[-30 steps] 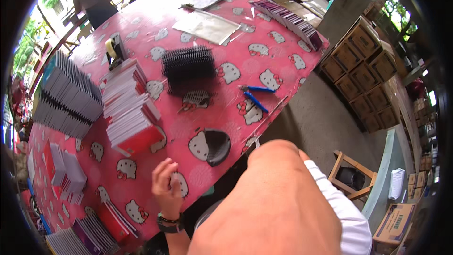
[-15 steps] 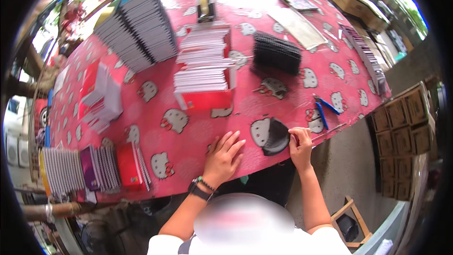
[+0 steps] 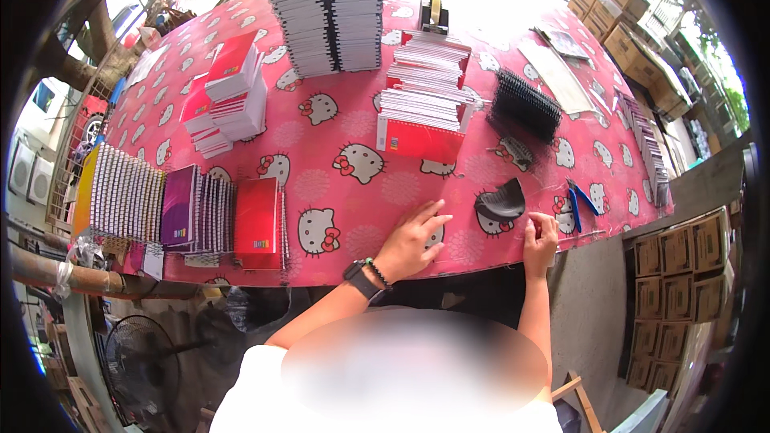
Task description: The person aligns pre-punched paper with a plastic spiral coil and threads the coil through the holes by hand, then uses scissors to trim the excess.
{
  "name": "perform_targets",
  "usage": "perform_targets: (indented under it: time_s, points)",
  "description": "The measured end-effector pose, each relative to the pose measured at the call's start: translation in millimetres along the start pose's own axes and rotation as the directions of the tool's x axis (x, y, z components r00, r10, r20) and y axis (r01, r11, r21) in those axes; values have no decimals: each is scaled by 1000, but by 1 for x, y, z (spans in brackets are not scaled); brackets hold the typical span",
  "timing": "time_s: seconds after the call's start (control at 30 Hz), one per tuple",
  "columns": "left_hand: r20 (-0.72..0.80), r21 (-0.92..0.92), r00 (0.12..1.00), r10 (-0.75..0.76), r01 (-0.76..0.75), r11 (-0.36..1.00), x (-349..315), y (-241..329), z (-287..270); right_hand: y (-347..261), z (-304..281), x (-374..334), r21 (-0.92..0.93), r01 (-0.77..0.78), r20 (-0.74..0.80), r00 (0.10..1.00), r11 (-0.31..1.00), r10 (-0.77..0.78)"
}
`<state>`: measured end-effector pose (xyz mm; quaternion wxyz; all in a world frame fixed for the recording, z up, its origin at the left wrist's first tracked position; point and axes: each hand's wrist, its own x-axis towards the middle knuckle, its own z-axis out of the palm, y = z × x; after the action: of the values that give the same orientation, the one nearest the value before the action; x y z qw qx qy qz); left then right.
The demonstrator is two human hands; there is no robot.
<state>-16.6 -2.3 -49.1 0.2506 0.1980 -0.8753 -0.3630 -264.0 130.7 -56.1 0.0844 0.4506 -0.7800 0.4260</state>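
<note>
Several coil-bound notebooks (image 3: 128, 196) look finished left of your spread, empty left hand (image 3: 411, 242); the red-covered stack (image 3: 239, 104) ahead-left seems unbound; your right hand (image 3: 541, 244) curls, grip unclear, just beside the dark curved pad (image 3: 502, 202).

The right hand (image 3: 541, 242), its arm raised a second earlier, had come down to the counter (image 3: 401, 188), and the black curved piece (image 3: 501, 202) had shifted.

To us the counter (image 3: 385, 220) looks covered in smooth, glossy plastic, the dark curved piece (image 3: 501, 202) more matt. The red notebooks (image 3: 421, 143) look smooth-covered around white paper (image 3: 421, 107), and the black coils (image 3: 525, 104) ridged. We see matt cardboard in the brown boxes (image 3: 676, 252) and smooth, plastic-like pliers handles (image 3: 575, 212).
</note>
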Motion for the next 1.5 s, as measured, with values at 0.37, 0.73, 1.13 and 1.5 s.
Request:
perform_targets:
  time_s: [0.37,0.73,1.13,1.5]
  points:
    - [-619,-97,735,-278,280,955,43,-56,-58,-137,98,105,79,548,152,819,832,-554]
    - [-753,-78,637,-164,161,984,48,-32,-78,-151,112,112,208,589,281,729,781,-624]
    - [-462,-564,751,-471,160,810,-5,-8,-42,-150,107,8,814,-424,438,897,397,60]
    - [-412,498,894,175,60,865,10,23,-53,-48,86,131,224,81,175,977,971,-122]
